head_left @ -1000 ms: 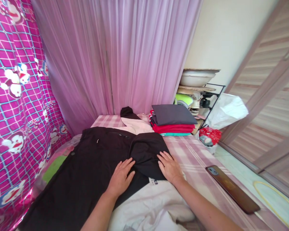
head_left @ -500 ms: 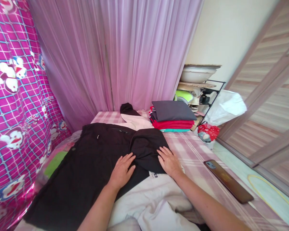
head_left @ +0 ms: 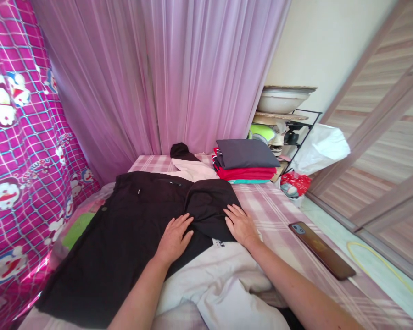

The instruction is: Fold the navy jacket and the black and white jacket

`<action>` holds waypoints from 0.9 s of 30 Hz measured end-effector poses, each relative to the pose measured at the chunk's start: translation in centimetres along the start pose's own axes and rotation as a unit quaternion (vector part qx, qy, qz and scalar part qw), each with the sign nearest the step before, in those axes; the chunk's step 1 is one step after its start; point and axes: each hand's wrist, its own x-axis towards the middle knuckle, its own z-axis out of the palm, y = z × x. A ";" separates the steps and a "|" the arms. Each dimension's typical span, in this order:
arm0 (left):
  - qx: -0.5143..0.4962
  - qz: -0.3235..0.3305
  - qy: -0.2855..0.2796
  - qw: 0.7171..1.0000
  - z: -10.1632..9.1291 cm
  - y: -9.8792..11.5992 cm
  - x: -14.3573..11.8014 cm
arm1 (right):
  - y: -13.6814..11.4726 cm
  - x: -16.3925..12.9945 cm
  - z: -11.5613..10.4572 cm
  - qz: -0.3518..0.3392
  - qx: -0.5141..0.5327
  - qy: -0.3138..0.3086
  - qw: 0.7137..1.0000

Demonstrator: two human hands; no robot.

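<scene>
A black jacket (head_left: 124, 238) lies spread on the bed, with a zip and a snap button on it. One section (head_left: 208, 204) is folded over on its right side. My left hand (head_left: 175, 238) rests flat on the black cloth near the inner edge of that fold, fingers stretched out. On the fold's right edge lies my right hand (head_left: 241, 224), palm down with fingers extended. A light grey garment (head_left: 223, 279) with dark lettering, rumpled toward me, lies partly under the jacket and below both hands.
A stack of folded clothes (head_left: 248, 156) and a pale garment with a black cuff (head_left: 196, 169) lie at the back of the checked bed (head_left: 271, 201). A phone (head_left: 321, 250) with a cable lies at right. Beyond stand a rack (head_left: 301, 142) and wooden doors (head_left: 382, 151); curtains (head_left: 199, 78) hang behind.
The view has shifted slightly, so the scene sits a little higher in the frame. Both hands stay at the same places on the black cloth.
</scene>
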 end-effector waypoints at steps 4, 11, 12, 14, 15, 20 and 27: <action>0.002 0.005 -0.005 1.000 -0.1 0.1 0.0 | 0.0 0.0 -0.2 0.003 0.004 -0.007 1.000; 0.015 0.008 0.000 1.000 -0.1 0.1 0.1 | 0.0 0.1 -0.4 0.008 0.009 -0.021 1.000; 0.018 0.010 0.000 1.000 -0.2 0.1 0.1 | 0.0 0.1 -0.5 0.009 0.010 -0.022 1.000; 0.022 0.014 -0.003 1.000 -0.2 0.1 0.2 | 0.0 0.1 -0.6 0.011 0.014 -0.022 1.000; 0.024 0.015 -0.003 1.000 -0.2 0.2 0.2 | 0.0 0.1 -0.6 0.013 0.015 -0.022 1.000; 0.048 0.021 0.006 0.999 -0.1 0.4 0.3 | 0.0 0.1 -0.7 0.020 0.020 -0.021 0.999; 0.098 0.003 0.039 0.994 0.1 0.7 0.3 | 0.4 0.1 -0.5 0.013 0.035 -0.015 0.999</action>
